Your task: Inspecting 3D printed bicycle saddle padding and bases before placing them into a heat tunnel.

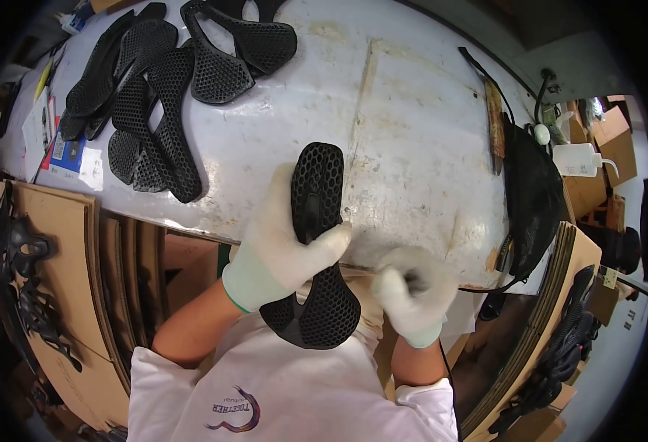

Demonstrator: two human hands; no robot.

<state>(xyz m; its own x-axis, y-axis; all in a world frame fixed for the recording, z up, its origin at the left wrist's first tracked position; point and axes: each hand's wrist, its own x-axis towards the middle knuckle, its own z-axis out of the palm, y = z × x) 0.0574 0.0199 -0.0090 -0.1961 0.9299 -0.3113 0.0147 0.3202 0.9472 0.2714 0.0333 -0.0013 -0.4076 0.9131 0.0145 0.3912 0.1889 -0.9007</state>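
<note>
My left hand (287,239), in a white knit glove, is closed round the narrow middle of a black honeycomb pad (322,309), shaped much like a bicycle saddle cover. The pad stands lengthwise before my body; its rounded end points to the table and its wider, notched end hangs over my shirt. Right of it and apart from it, my gloved right hand (416,291) is blurred, its fingers curled in toward the thumb. Whatever it may hold is hidden. More black honeycomb pads (169,125) lie overlapping on the table's far left.
The white worktable (412,147) has worn stains. At its right lie a wooden-handled tool (495,121) and a black bag (530,199); a white squeeze bottle (580,160) stands beyond. Cardboard sheets (58,258) flank me, and papers (38,136) lie on the left.
</note>
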